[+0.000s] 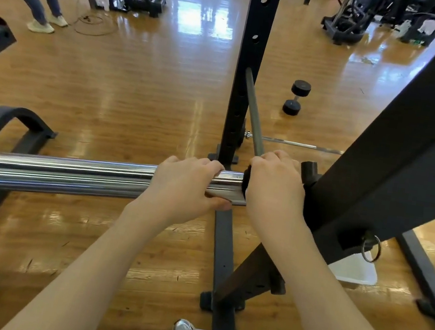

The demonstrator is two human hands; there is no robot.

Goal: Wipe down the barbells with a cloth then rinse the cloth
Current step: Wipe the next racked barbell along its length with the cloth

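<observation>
Barbell (54, 171) sleeve lies horiz. in rack (399, 152), chrome, heavy, stiff, prob. slick. Left hand (182, 187) curls over sleeve near its inner end; right hand (272, 190) just beside it wraps dark cloth (245, 181) round bar at collar. Cloth soft, thin; best gripped full-palm w/ bar steadied.

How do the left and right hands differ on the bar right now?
The left hand grips the bare chrome barbell sleeve, thumb underneath; the right hand holds a dark cloth around it. The left hand sits further out along the sleeve; the right hand sits beside the black rack upright. Both wrap over the top.
</observation>
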